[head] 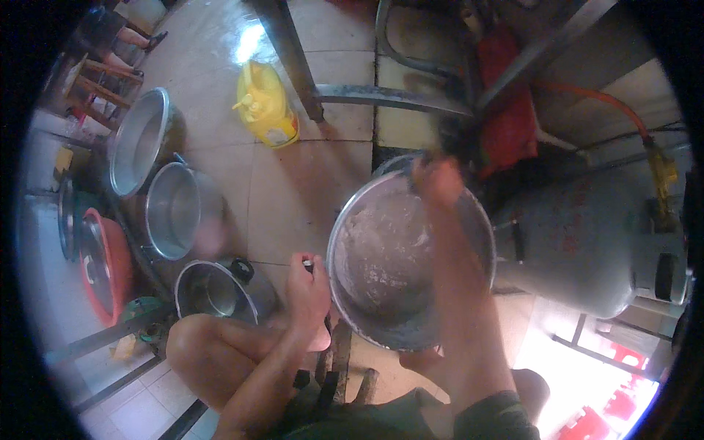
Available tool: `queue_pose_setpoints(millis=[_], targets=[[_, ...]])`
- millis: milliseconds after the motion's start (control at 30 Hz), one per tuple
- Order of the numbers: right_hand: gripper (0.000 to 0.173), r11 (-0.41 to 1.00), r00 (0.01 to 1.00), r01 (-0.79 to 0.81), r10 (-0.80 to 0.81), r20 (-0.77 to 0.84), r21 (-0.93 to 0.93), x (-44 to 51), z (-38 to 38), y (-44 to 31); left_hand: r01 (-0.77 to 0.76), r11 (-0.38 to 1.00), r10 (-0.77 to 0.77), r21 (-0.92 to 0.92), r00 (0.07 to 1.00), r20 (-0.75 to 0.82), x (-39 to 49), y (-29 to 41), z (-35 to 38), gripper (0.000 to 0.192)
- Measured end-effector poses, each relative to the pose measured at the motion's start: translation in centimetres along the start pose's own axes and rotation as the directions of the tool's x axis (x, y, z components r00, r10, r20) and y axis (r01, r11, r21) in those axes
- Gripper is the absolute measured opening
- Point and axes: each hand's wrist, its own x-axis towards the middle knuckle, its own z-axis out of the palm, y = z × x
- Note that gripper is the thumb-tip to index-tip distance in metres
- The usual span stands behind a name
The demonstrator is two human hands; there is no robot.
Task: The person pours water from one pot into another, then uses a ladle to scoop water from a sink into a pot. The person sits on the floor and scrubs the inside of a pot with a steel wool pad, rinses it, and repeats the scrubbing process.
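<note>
A large round metal pot [385,258] is between my knees, its mouth facing me. Whitish-grey residue and wet streaks coat its inside. My left hand [309,294] is closed in a fist beside the pot's left rim. A small metal end shows between its fingers; the rest of that object is hidden. Across the pot reaches my right arm, with my right hand [443,179] at the far rim. That hand is blurred, and something dark shows by its fingers, too unclear to name.
Metal pots [140,143] [176,212] [214,291] and a red basin [107,269] stand left. A yellow jug [267,107] is on the tiled floor [297,192], near a metal frame leg [291,60]. To the right is a grey gas cylinder [572,236] with an orange hose [616,99]. A person's legs [132,41] show upper left.
</note>
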Motion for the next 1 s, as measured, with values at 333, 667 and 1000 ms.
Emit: queue_pose_setpoints(millis=[333,667,1000], targets=[[0.051,0.877,0.882,0.363,-0.432,0.186,0.317,-9.3,-2.8,-4.9,0.086,0.996,-0.087,-0.009,0.996,-0.01,-0.3,0.0,-0.2,0.022],[0.048,0.956,0.978,-0.203,0.188,0.089,0.212,-10.0,1.2,10.0,0.049,0.997,-0.046,0.052,0.998,-0.05,0.2,-1.0,-0.3,0.017],[0.05,0.521,0.866,-0.493,0.375,0.332,0.697,-20.1,19.1,7.5,0.101,0.995,-0.101,0.007,0.994,-0.03,0.1,1.1,0.3,0.019]])
